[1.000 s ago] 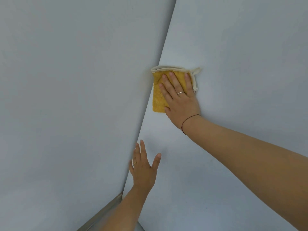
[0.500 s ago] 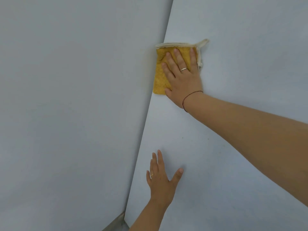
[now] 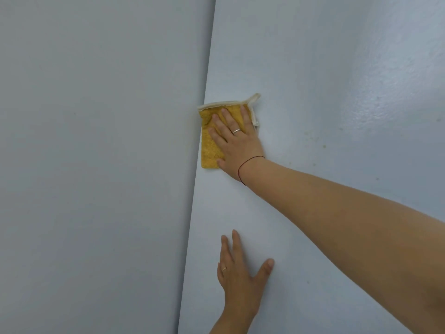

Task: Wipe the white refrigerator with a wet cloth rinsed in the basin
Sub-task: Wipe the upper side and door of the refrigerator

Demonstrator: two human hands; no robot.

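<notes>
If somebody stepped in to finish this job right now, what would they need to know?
Right hand: flat, fingers straight, pressing the yellow cloth against the white refrigerator panel, at the panel's left edge.
Left hand: flat on the same panel lower down, holding nothing.
Basin: not in view.
Done: wiping is under way; how much is covered cannot be told.
Left: small dark specks show to the right of the cloth, so that area probably needs wiping, with a rinse when the cloth gets dirty.
</notes>
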